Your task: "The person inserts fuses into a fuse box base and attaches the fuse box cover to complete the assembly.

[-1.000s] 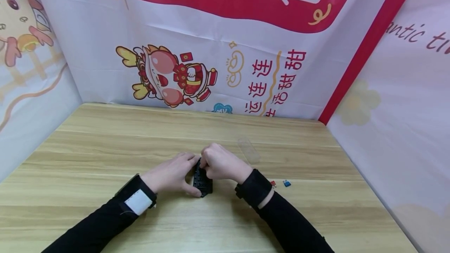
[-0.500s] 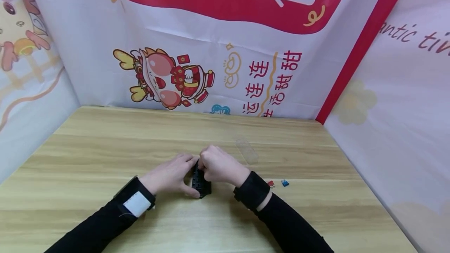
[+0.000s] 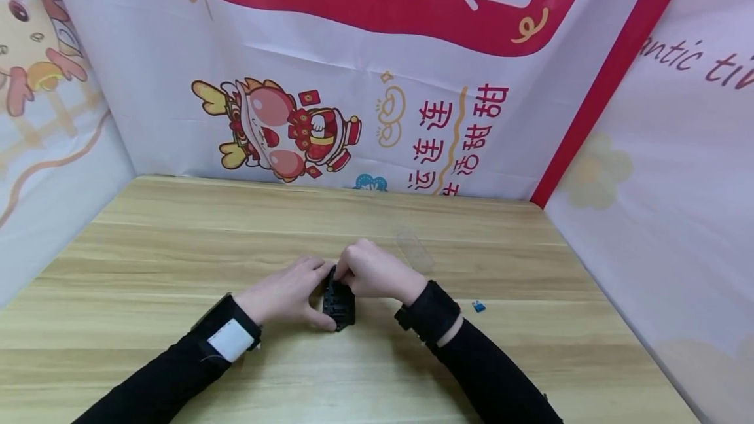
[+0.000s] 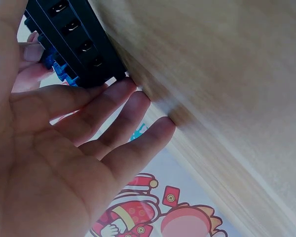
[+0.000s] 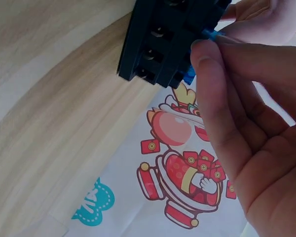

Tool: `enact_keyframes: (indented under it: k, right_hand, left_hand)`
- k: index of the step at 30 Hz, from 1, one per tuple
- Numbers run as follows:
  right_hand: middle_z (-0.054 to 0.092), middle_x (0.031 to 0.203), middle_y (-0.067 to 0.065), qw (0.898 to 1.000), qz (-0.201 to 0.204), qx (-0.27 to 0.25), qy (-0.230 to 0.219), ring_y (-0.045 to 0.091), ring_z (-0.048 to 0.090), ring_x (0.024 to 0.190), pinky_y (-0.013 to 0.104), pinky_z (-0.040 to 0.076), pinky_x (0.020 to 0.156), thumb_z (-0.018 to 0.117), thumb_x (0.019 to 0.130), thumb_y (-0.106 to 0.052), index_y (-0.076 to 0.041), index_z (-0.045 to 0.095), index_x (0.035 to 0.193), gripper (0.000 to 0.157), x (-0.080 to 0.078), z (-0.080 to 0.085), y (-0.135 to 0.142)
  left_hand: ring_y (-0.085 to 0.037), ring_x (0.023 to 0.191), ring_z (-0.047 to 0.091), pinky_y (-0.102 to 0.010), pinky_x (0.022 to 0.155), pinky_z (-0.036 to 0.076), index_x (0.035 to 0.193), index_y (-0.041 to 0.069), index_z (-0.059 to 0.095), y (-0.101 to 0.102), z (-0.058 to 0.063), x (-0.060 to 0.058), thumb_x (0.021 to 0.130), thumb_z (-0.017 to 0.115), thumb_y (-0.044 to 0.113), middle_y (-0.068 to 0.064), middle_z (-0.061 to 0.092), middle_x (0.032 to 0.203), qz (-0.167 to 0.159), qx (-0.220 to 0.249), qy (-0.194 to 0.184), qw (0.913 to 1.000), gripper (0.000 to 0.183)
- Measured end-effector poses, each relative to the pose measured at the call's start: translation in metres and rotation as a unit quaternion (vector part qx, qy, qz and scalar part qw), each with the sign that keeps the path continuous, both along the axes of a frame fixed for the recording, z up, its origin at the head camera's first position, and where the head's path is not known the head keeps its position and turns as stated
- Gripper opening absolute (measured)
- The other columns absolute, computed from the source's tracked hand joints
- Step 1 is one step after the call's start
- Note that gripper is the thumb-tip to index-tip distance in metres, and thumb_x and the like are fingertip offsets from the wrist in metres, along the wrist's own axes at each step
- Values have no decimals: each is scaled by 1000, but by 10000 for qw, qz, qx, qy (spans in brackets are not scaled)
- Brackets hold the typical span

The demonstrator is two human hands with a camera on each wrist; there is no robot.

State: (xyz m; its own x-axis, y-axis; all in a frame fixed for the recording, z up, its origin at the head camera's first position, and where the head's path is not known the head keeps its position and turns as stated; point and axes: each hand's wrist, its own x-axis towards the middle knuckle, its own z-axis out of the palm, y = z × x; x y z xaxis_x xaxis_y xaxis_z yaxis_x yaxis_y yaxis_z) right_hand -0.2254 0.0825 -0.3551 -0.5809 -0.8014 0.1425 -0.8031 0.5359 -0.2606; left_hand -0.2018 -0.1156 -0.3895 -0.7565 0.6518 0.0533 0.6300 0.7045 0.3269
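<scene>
Black block, oblong, slotted (blue pieces alongside)

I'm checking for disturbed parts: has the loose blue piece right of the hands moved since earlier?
No: in the head view, the blue piece keeps its place against the table's far right corner.

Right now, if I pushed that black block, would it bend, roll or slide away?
The black block probably won't bend: its edges look straight and crisp. It likely won't roll either, since its sides look flat. And it might not slide far, because the left hand spans it, with the thumb at its near end.
</scene>
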Motion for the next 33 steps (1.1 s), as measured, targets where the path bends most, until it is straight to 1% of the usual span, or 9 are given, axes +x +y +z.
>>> enact_keyframes:
  k: [4,6,9,14,20,27,33]
  right_hand:
    - [67,81,-5,9997,-163,-87,-147,-2,57,71,8,43,63,66,80,0,-8,76,86,14,1,1,0]
    - [67,79,-5,9996,-234,-86,-152,-2,57,69,8,43,62,67,79,0,-8,76,85,14,1,1,-1]
    - [66,77,-7,9996,-276,-35,-83,-4,56,67,7,42,60,68,78,-2,-10,76,84,12,2,1,-1]
    - [65,77,-10,9993,-352,67,68,-3,56,68,8,42,60,74,81,-8,-13,76,83,6,2,0,-1]
    - [62,75,-12,9982,-520,178,224,-3,54,67,9,42,58,73,80,-10,-15,74,82,5,4,0,-2]
    - [54,65,-14,9979,-491,103,416,1,49,57,11,39,52,69,77,-4,-17,69,71,15,6,-2,-4]
    - [51,60,-13,9977,-506,-44,439,3,44,55,12,37,51,67,73,0,-17,65,64,20,7,-3,-7]
  left_hand:
    - [-24,123,41,-38,98,37,142,9,43,0,0,0,69,72,64,-10,47,136,-13,0,2,10000,97]
    - [-24,123,41,-38,98,37,142,9,43,0,0,1,69,72,64,-10,46,136,-4,18,-16,10000,97]
    - [-24,124,41,-38,98,38,143,8,42,0,1,1,69,72,65,-10,46,136,16,-26,-19,10000,98]
    - [-23,123,41,-38,97,38,142,7,43,2,1,1,69,71,65,-9,47,135,-4,-61,12,10000,98]
    - [-23,121,42,-37,97,38,140,8,46,3,1,0,69,72,65,-9,48,133,-24,-65,41,10000,95]
    - [-22,118,43,-36,96,39,133,7,51,3,0,1,69,73,63,-8,50,129,-73,-9,41,10000,89]
    - [-22,114,45,-36,93,41,125,8,55,2,1,1,68,74,61,-8,51,125,-112,48,64,9999,80]
